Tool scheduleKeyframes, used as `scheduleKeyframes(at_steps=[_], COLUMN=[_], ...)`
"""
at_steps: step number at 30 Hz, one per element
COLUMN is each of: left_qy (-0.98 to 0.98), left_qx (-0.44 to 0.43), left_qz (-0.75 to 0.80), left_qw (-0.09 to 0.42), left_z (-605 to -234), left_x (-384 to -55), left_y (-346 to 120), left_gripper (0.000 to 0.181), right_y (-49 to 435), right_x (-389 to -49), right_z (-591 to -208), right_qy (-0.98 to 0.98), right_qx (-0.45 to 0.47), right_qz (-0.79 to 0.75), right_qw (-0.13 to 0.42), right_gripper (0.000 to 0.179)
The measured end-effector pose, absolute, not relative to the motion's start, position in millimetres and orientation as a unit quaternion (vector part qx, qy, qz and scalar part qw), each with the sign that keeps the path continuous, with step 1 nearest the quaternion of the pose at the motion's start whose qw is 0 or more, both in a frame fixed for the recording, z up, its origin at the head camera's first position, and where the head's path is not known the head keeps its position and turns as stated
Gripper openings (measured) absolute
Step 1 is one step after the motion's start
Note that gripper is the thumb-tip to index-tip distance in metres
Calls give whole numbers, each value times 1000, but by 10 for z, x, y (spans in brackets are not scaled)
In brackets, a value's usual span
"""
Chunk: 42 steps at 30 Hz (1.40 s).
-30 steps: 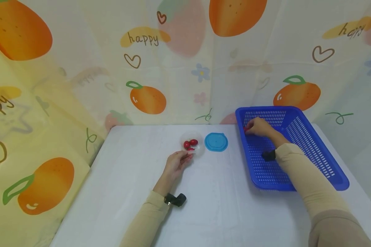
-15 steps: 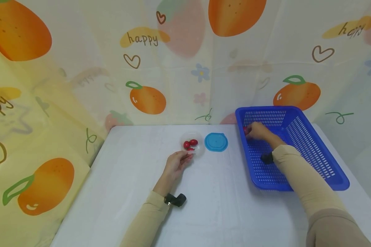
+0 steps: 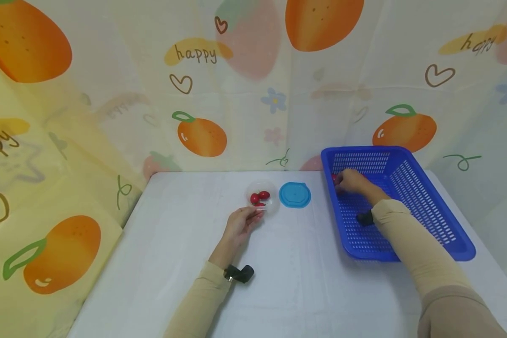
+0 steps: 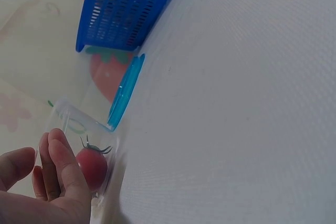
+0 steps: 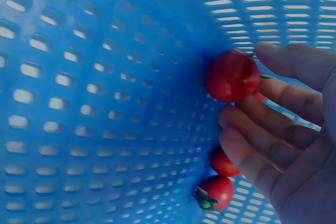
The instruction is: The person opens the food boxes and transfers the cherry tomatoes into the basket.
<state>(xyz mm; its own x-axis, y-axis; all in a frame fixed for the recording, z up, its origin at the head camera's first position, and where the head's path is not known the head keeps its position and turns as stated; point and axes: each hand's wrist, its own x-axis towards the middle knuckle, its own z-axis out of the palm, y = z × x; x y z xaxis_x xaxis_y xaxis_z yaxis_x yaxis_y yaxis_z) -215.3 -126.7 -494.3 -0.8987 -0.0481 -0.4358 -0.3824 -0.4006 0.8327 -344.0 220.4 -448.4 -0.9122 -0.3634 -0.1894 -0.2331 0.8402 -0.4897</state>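
Observation:
Several red cherry tomatoes (image 3: 264, 194) lie in a clear round plastic container (image 3: 274, 203) on the table. My left hand (image 3: 240, 225) pinches that container's near rim between thumb and fingers; one tomato (image 4: 92, 167) shows through its wall in the left wrist view. Inside the blue basket (image 3: 349, 244), at its far left corner, my right hand (image 3: 351, 181) has thumb and fingers around a cherry tomato (image 5: 232, 76). Two more tomatoes (image 5: 216, 193) lie below those fingers against the basket wall. From the head view, the right fingertips are mostly hidden.
A light blue lid (image 3: 295, 195) lies flat between the container and the basket. The basket takes up the table's right side. A printed cloth (image 3: 245, 117) hangs behind the white table (image 3: 160, 234).
My right hand has shifted slightly within the basket's far left corner, its fingers now lower. The left hand and the container have stayed in place.

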Motion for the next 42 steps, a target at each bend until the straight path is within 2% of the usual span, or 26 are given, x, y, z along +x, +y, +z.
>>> scheduleKeyframes(at_steps=[6,14,21,29,42], left_qy=[536,534,533,541,541], left_qx=[-203,-205,-202,-200,-194], left_qz=[813,813,815,811,813], left_qw=[103,109,105,98,91], left_z=[-4940,-4921,-4926,-4960,-4961], left_x=[-2160,-2160,-2159,-2176,-2165], left_y=[-1264,-1271,-1268,-1265,-1254], left_gripper=[30,35,35,22,19], right_y=[2207,2127,1873,1496,897], right_x=[-3430,-3481,-3458,-3383,-3284], right_z=[-4289,-4000,-3792,-3683,-3769], right_qy=[951,950,937,928,920], right_qx=[-149,-149,-183,-219,-260], right_qz=[-246,-274,-299,-297,-269], right_qw=[115,32,15,51,121], right_gripper=[28,27,25,25,25])
